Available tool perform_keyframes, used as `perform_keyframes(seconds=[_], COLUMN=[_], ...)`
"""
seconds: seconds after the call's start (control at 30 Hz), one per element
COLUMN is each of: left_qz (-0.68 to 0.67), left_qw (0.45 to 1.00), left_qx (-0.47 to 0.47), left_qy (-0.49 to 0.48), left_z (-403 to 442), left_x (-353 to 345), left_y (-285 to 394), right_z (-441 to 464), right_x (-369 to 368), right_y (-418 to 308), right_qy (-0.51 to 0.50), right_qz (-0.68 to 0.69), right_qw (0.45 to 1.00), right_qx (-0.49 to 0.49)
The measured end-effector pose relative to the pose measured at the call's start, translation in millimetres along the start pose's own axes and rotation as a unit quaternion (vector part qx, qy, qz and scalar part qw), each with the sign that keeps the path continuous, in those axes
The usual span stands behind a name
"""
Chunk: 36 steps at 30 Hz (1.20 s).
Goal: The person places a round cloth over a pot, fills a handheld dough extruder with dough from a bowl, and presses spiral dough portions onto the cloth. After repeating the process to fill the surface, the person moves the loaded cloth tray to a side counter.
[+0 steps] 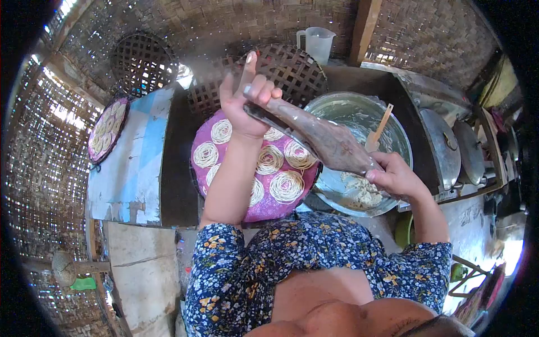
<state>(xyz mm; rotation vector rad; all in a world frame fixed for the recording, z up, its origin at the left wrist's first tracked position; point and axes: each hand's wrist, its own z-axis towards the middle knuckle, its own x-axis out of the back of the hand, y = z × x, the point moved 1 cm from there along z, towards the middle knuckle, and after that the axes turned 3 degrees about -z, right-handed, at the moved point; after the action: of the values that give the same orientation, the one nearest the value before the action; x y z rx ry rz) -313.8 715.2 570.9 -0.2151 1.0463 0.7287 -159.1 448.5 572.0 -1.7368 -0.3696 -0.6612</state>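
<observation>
Both of my hands hold a long, dark wooden hand press, slanted across the view in front of my chest. My left hand is at its upper-left end, some fingers curled over the tip and the index finger pointing up. At the wide lower-right end, my right hand grips with the thumb on top. Beneath the left forearm lies a round tray with a pink-purple cloth, bearing several coiled nests of pale strands. Under the press stands a large metal basin with pale dough and a wooden-handled spatula.
Woven openwork trays rest at the back, near a clear plastic jug. Another pink tray of nests is at the far left, beside a blue-and-white surface. Metal lids stand at the right. Woven bamboo walls surround the area.
</observation>
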Motion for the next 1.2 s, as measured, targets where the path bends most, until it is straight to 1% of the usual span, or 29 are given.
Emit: perform_keyframes(seconds=[0.03, 0.07, 0.1, 0.13, 0.17, 0.23, 0.27, 0.4, 0.53, 0.63, 0.73, 0.8, 0.83, 0.87, 0.9, 0.97, 1.03, 1.07, 1.17, 1.2], left_qz=[-0.021, -0.018, 0.043, 0.105, 0.201, 0.359, 0.395, 0.476, 0.528, 0.548, 0.547, 0.708, 0.777, 0.805, 0.850, 0.912, 0.939, 0.948, 0.980, 0.986], left_qw=[0.999, 0.999, 0.988, 0.964, 0.933, 0.832, 0.803, 0.783, 0.759, 0.722, 0.723, 0.614, 0.549, 0.528, 0.460, 0.312, 0.244, 0.210, 0.120, 0.103], left_qx=[0.015, 0.040, 0.127, 0.213, 0.242, 0.324, 0.348, 0.341, 0.330, 0.374, 0.386, 0.327, 0.292, 0.253, 0.256, 0.253, 0.189, 0.155, 0.098, 0.080], left_qy=[0.019, 0.023, 0.072, 0.119, 0.174, 0.271, 0.280, 0.212, 0.191, 0.196, 0.171, 0.122, 0.096, 0.092, 0.031, -0.090, -0.150, -0.180, -0.127, -0.103], left_z=[2.5, 4.1, 3.0, 1.3, -5.4, -19.5, -24.2, -33.1, -38.5, -36.1, -37.9, -40.2, -38.8, -45.6, -48.5, -53.1, -60.3, -62.9, -62.7, -61.5], left_x=[-1.2, 6.8, 31.9, 65.8, 57.9, 41.7, 44.6, 54.9, 62.6, 68.1, 77.2, 124.7, 127.7, 129.0, 114.9, 88.8, 76.9, 72.6, 60.4, 53.6], left_y=[-3.9, -9.7, -18.5, -28.3, -39.4, -61.2, -65.6, -71.4, -71.2, -65.5, -65.5, -53.8, -51.8, -51.1, -50.4, -43.6, -40.0, -38.0, -25.6, -14.8], right_z=[-2.0, -3.5, -3.4, -3.3, -3.1, -1.4, -1.6, -0.3, 7.1, 16.2, 15.6, 7.2, 3.0, -8.1, -12.5, -32.3, -53.3, -67.5, -104.4, -117.8], right_x=[0.2, -1.1, -4.4, -6.4, -6.9, -8.1, -7.9, -9.7, -14.8, -22.2, -25.6, -22.2, -19.9, -14.3, -11.7, -3.0, 5.2, 9.4, 20.4, 22.4], right_y=[3.0, 2.3, -1.5, -4.0, -3.4, 0.7, 1.6, 1.5, 16.7, 35.4, 39.4, 44.4, 44.7, 38.6, 48.7, 52.1, 68.8, 70.0, 86.1, 80.4], right_qy=[-0.005, -0.006, -0.006, -0.006, 0.000, 0.011, 0.013, 0.033, 0.052, 0.072, 0.132, 0.169, 0.186, 0.208, 0.223, 0.278, 0.312, 0.327, 0.421, 0.433], right_qz=[-0.004, 0.020, 0.045, 0.071, 0.068, 0.064, 0.062, 0.061, 0.086, 0.134, 0.178, 0.216, 0.235, 0.254, 0.267, 0.276, 0.286, 0.312, 0.320, 0.298], right_qw=[1.000, 1.000, 0.999, 0.997, 0.997, 0.997, 0.997, 0.996, 0.995, 0.988, 0.975, 0.961, 0.954, 0.943, 0.937, 0.920, 0.906, 0.891, 0.849, 0.851], right_qx=[0.000, -0.015, -0.028, -0.040, -0.038, -0.033, -0.039, -0.048, -0.029, -0.038, -0.023, -0.028, -0.030, -0.045, -0.010, -0.009, -0.017, -0.044, -0.012, -0.004])
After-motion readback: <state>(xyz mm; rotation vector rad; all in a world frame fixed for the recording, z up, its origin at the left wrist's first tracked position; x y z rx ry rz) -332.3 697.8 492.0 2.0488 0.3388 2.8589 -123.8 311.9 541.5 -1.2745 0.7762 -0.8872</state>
